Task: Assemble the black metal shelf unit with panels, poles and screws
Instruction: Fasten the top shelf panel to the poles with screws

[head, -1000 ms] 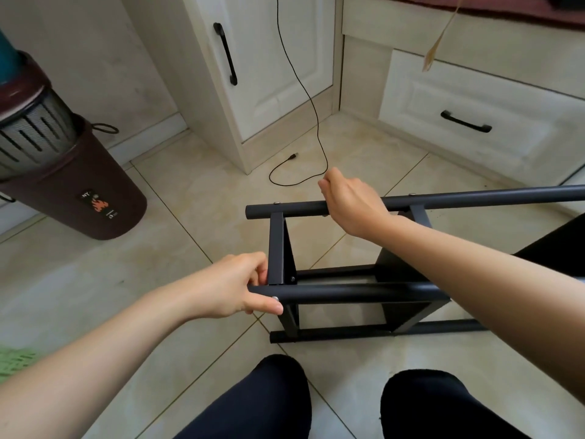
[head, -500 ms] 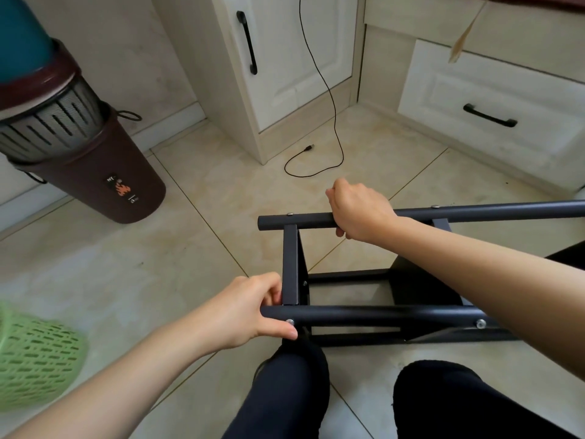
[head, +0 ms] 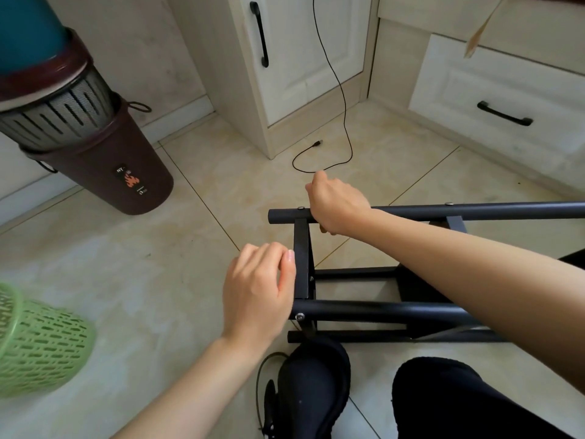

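On the tiled floor [head: 196, 248] in front of us, the black shelf unit [head: 364, 280] is lying on its side, its poles running off toward 3 o'clock. We are curling our right hand [head: 337, 205] over the far pole [head: 474, 210], close to that pole's free end, with the fingers wrapping down behind the tube so that we cannot see their tips. Our right forearm is crossing over the frame from 4 o'clock. We are holding our left hand [head: 258, 291] just beside the end panel [head: 301, 258], at 9 o'clock of it, with the fingers loosely bent and nothing plainly gripped; whether the thumb is touching the panel's edge we cannot tell. Just below that hand, the near pole [head: 373, 312] is showing a silver screw [head: 299, 316] at its end, and two more screw heads are sitting on top of the far pole. A lower pole [head: 364, 336] is resting on the tiles near our knees [head: 316, 384], which are filling the view at 6 o'clock in dark trousers.

At 10 o'clock a brown bin [head: 104, 166] is standing with a grey slotted basket [head: 53, 118] nested in its top. A green basket [head: 34, 340], blurred, is sitting at 8 o'clock. A thin black cable [head: 342, 99] is hanging down at 12 o'clock and looping on the floor before the white cabinet door [head: 300, 49]. A white drawer [head: 500, 96] with a black handle is sitting at 2 o'clock.
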Available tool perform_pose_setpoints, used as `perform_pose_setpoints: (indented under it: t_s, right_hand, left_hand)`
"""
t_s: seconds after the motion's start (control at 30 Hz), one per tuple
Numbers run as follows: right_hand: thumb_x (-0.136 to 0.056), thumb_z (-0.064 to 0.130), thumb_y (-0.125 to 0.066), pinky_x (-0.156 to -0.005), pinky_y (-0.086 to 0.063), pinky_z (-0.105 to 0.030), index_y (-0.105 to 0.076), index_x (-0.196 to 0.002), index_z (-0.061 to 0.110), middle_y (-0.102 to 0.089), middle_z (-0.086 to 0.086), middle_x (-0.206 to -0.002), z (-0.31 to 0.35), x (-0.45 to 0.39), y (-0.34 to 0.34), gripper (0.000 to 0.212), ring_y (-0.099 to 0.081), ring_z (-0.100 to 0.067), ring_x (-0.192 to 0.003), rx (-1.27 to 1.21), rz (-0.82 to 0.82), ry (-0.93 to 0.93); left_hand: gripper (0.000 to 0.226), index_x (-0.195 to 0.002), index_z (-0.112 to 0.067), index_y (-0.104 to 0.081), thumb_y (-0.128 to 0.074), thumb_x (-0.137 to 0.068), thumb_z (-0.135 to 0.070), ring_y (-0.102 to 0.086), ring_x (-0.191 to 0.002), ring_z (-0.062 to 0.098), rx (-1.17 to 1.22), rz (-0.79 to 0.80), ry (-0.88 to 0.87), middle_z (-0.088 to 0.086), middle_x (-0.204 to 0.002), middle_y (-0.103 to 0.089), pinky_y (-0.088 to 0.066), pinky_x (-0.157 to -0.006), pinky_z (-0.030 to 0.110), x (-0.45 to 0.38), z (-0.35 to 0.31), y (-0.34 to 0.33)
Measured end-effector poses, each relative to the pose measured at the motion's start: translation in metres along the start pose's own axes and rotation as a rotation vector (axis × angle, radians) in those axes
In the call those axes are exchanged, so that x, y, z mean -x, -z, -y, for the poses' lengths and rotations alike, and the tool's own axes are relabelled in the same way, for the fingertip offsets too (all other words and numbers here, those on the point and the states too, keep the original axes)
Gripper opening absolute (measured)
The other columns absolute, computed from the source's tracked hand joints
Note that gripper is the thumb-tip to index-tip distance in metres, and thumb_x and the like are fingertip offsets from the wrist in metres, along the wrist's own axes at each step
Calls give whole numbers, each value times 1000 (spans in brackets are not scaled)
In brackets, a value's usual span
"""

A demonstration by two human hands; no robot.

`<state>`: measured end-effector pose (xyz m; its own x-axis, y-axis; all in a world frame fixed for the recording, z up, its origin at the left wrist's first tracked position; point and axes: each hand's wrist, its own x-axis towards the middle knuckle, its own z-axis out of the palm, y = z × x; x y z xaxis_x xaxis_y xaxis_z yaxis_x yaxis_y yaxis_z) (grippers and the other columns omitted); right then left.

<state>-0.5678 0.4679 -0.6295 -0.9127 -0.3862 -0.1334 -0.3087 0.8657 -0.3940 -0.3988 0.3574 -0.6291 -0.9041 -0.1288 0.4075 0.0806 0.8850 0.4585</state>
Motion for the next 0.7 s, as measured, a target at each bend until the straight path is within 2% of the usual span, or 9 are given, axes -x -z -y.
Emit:
perform_pose_setpoints:
  t_s: [0.03, 0.1, 0.2, 0.3, 0.37, 0.47, 0.6, 0.7]
  right_hand:
    - [-99, 14, -40, -49, -33, -35, -38, -97, 10, -51, -4, -74, 1, 0, -2, 6, -49, -24, -60, 3, -7, -13]
    - [-101, 18, -37, -47, -23, -33, -36, -96, 12, -45, -1, -69, 0, 3, -5, 8, -43, -22, -57, 30, -35, -9]
    - [-103, 20, -32, -48, -21, -34, -34, -94, 13, -47, -1, -68, -3, 8, -7, 12, -42, -24, -54, 56, -72, 72]
    - [-106, 29, -24, -46, -17, -34, -29, -94, 14, -45, 0, -58, -7, 17, -12, 21, -38, -28, -47, 112, -155, 184]
    - [-106, 31, -23, -46, -14, -33, -27, -93, 15, -43, 2, -53, -10, 21, -15, 21, -36, -28, -43, 146, -198, 216]
    - [-106, 30, -24, -46, -15, -33, -26, -93, 15, -42, 2, -51, -14, 24, -17, 20, -35, -30, -41, 163, -218, 227]
    - [-106, 33, -23, -46, -15, -33, -26, -93, 15, -42, 1, -51, -19, 23, -15, 22, -36, -32, -43, 180, -229, 254]
    - [-106, 35, -23, -46, -15, -34, -27, -95, 16, -40, 0, -50, -21, 21, -14, 23, -35, -33, -43, 190, -234, 256]
  left_hand:
    - [38, -73, -11, -57, -37, -101, -26, -49, -69, 25, -26, -30, -23, -3, -69, -57, -44, -61, 40, 1, -1, -5]
    - [39, -64, -13, -49, -40, -100, -23, -43, -58, 25, -70, -99, -28, -2, -58, -48, -39, -52, 37, 0, -1, -9]
    - [37, -62, -22, -29, -42, -97, -24, -23, -45, 22, -107, -153, 6, -9, -52, -24, -17, -48, 24, 0, -2, -8]
    - [39, -62, -25, -23, -40, -97, -26, -18, -41, 22, -58, -164, 97, -11, -49, -18, -6, -47, 21, 5, 1, -11]
    - [40, -62, -26, -22, -39, -98, -26, -15, -40, 18, -25, -200, 159, -11, -48, -16, -6, -47, 19, 4, 3, -14]
    - [40, -62, -25, -22, -40, -97, -25, -11, -40, 9, -34, -245, 161, -12, -50, -15, -7, -47, 18, -1, 8, -15]
    - [40, -60, -23, -25, -41, -96, -26, -19, -42, 25, -3, -255, 196, -5, -48, -20, -12, -46, 24, -8, 11, -18]
    - [42, -56, -19, -30, -42, -96, -22, -23, -39, 28, -9, -252, 86, -4, -48, -22, -16, -46, 25, -8, 13, -19]
